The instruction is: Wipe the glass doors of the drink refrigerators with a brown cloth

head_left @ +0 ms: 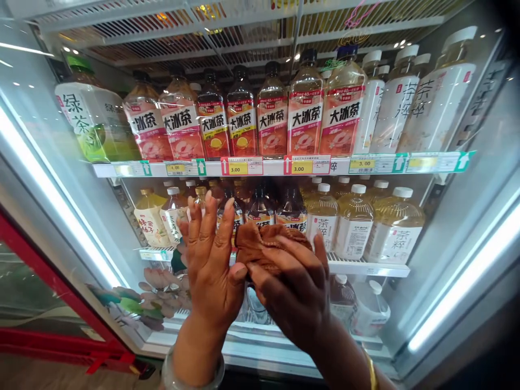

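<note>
My left hand (pixel 213 260) is raised palm forward with its fingers stretched out and apart, and it holds nothing. It appears to rest against the glass door of a drinks cooler. Just to its right, my right hand (pixel 298 287) presses a crumpled brown cloth (pixel 254 244) under its fingers, against what looks like the same glass. The left thumb tip is close to the cloth's lower left edge; whether they touch I cannot tell. Behind the hands and cloth, dark-capped iced tea bottles (pixel 260 208) on the middle shelf are partly hidden.
The upper shelf holds several tea bottles (pixel 306 108) above a strip of price labels (pixel 239 166). White-labelled bottles (pixel 357 222) stand on the middle shelf at right. Bright light strips (pixel 455 290) line both sides. A red frame (pixel 52 281) is at lower left.
</note>
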Demonstrator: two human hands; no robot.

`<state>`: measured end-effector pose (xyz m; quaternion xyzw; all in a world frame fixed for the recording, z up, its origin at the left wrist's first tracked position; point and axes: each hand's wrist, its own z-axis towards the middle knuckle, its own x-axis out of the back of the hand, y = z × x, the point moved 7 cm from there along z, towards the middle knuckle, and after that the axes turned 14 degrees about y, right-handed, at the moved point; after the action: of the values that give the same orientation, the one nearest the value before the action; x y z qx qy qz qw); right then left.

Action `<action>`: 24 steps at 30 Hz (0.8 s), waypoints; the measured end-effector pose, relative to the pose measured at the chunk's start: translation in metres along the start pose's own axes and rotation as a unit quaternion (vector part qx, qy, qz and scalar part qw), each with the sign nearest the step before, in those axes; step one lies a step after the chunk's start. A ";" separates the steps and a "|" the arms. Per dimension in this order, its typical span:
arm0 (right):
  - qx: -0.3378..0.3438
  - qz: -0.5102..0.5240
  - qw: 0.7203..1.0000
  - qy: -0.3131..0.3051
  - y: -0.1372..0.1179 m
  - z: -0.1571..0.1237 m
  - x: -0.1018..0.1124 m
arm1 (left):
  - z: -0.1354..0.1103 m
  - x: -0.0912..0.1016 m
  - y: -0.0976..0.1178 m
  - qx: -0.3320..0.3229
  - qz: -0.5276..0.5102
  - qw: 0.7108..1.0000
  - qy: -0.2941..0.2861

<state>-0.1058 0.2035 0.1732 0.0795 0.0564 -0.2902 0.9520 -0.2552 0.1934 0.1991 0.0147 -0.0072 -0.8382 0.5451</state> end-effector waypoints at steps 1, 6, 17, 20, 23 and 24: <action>-0.001 -0.001 1.000 0.008 0.003 0.002 0.003 | 0.001 0.003 -0.003 -0.001 0.006 1.000 0.003; -0.061 -0.031 0.995 0.070 0.018 0.016 0.016 | 0.000 0.012 -0.008 -0.015 0.022 1.000 0.001; -0.043 -0.002 0.998 0.037 0.012 0.015 0.011 | -0.001 0.012 -0.012 0.017 0.018 1.000 -0.002; -0.073 -0.026 0.993 0.084 0.021 0.021 0.020 | -0.002 0.010 -0.009 0.012 0.016 1.000 -0.006; -0.064 -0.009 0.996 0.057 0.010 0.013 0.010 | -0.003 0.005 -0.004 0.007 0.009 1.000 -0.015; -0.049 0.002 0.998 0.036 0.004 0.009 0.004 | -0.002 0.004 -0.003 0.006 0.008 1.000 -0.018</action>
<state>-0.0992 0.2029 0.1817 0.0437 0.1048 -0.2817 0.9528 -0.2594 0.1910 0.1965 0.0025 -0.0227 -0.8338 0.5516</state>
